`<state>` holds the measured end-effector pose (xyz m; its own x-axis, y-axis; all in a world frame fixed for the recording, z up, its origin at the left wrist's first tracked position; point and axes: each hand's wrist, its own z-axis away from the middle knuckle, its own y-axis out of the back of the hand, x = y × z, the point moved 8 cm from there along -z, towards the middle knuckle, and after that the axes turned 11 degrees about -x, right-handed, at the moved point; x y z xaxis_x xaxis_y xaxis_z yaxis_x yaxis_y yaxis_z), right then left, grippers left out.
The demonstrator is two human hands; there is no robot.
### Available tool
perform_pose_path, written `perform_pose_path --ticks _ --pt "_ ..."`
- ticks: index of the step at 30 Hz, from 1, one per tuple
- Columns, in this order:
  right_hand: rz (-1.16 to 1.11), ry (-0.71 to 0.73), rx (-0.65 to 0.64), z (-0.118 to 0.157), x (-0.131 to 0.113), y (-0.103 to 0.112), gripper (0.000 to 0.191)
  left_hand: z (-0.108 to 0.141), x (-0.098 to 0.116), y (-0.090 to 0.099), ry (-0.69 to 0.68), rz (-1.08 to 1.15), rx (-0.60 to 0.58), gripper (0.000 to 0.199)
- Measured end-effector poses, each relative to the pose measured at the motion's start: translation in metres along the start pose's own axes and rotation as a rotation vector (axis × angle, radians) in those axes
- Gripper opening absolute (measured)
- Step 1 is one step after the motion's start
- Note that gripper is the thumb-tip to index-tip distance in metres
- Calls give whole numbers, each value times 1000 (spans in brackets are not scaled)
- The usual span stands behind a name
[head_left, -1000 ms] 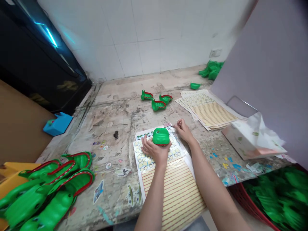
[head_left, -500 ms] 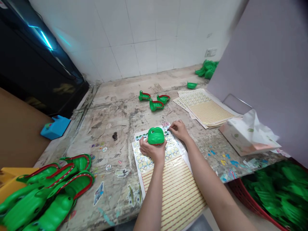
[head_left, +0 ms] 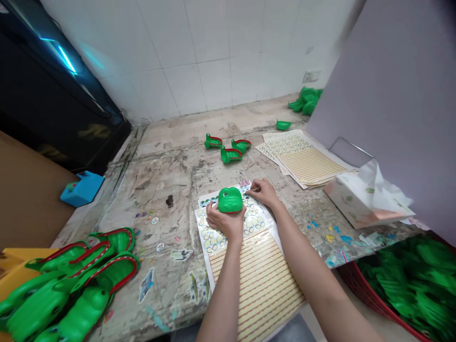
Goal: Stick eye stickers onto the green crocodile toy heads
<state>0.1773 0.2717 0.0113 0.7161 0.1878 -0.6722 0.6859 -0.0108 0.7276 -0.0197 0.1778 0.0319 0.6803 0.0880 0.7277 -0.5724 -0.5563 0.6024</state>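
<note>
The green toy piece point(head_left: 230, 199) was in the left hand point(head_left: 228, 224), raised over the upper part of the sticker sheets point(head_left: 249, 285) on the worn table point(head_left: 171, 173). From the right hand's point(head_left: 264, 192) fingertips it lay to the left and slightly nearer the person, the 2 well separated by a strip of sheet. Its long axis was foreshortened and could not be confirmed. The left hand was clasped around it, fingers on 1 side, thumb opposite. Right fingertips were close together at the sheet's upper right; whether they pinched anything, I could not tell. Piece: glossy, rounded, 2 bumps on top, 1 eye marking visible on the left bump, red edging beneath.
</note>
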Motion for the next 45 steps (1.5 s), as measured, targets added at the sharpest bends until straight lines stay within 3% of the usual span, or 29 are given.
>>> perform_pose_path --ticks 5,11,16,25,39,45 --pt "-74 76 -50 -1 -4 -2 25 0 -1 -1 -4 -4 -3 77" --pt "-43 100 53 -1 -3 5 14 0 0 0 -3 -8 -3 76" --pt "1 133 56 -2 -4 2 13 0 0 0 13 1 -10 78" --pt "36 84 -48 -3 -5 -6 17 -1 1 1 12 10 -11 76" --pt "6 58 8 -1 -5 2 17 0 2 2 -6 -5 17 73" --pt "-21 169 10 2 -22 11 19 0 1 1 11 -2 -5 74"
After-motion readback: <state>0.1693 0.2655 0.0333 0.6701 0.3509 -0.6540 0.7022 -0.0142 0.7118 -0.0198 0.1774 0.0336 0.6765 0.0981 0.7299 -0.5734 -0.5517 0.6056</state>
